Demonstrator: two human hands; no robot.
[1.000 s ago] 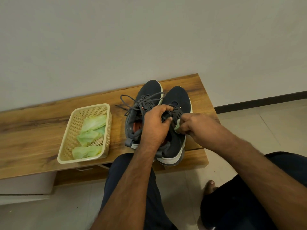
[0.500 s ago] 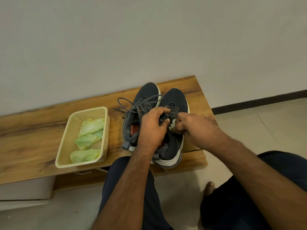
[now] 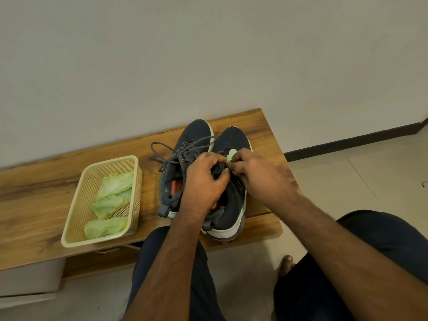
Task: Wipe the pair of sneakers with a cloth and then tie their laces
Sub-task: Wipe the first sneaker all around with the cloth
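1. On the counter point(image 3: 46, 205), near its right end: pair of sneakers point(image 3: 196, 140) side by side and touching, heels at the near edge.
2. Over the right sneaker point(image 3: 234, 140): left hand point(image 3: 203, 179) curled round the laces point(image 3: 218, 169) and tongue; right hand point(image 3: 259, 174) pinching a small green cloth point(image 3: 231, 154) against the lace area.
3. Stage, judged: wiping under way on the right sneaker; extent already cleaned not readable.
4. Left sneaker point(image 3: 196, 135): laces point(image 3: 162, 149) loose, trailing onto the counter; tying not yet done on this one, right one hidden by the hands.
5. Orientation: toes toward the wall, long axes running from near edge to wall, leaning slightly right.
6. Beside the pair, to the left and apart: basket point(image 3: 76, 218) with more green cloths point(image 3: 111, 200).
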